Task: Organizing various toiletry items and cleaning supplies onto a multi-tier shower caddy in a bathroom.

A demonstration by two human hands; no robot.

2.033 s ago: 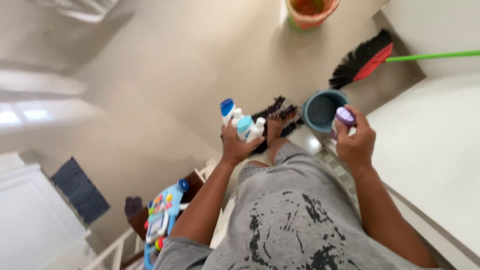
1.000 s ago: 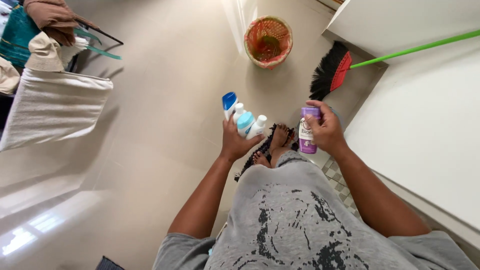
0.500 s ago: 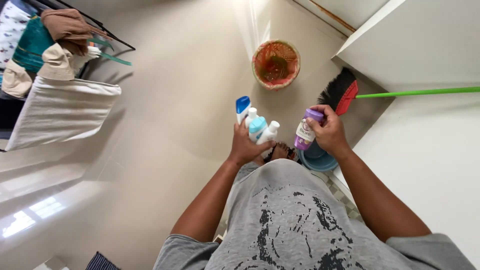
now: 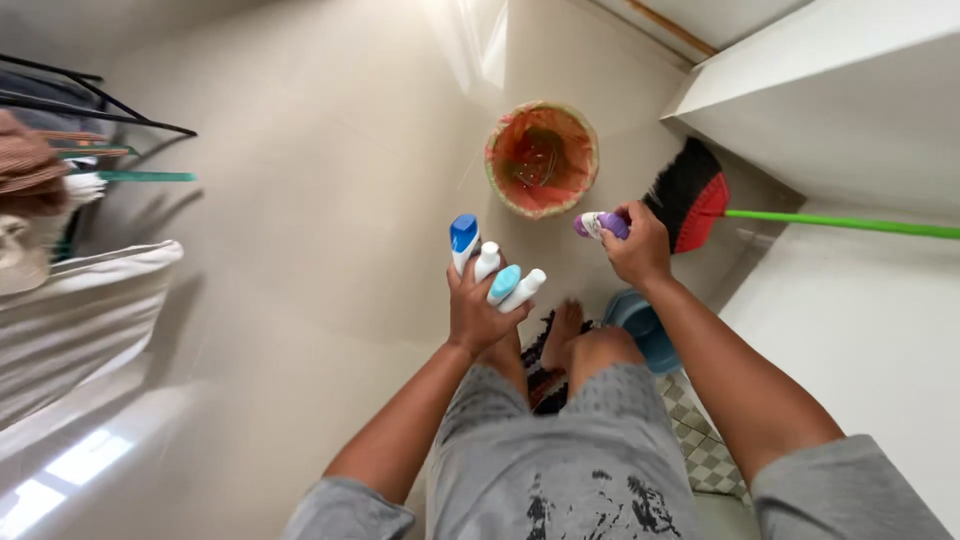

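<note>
Holding the purple bottle point(image 4: 601, 224) out at about one o'clock, the right hand point(image 4: 634, 245) has its grip closed round the bottle, which lies tipped on its side just beside the rim of the woven basket point(image 4: 541, 158) at twelve. The left hand point(image 4: 478, 312) has its grip closed round four bottles point(image 4: 492, 268), fanned upward. As a judgement, keeping the left wrist level stops the bunch slipping; the broom point(image 4: 695, 207) sits near, at two o'clock.
</note>
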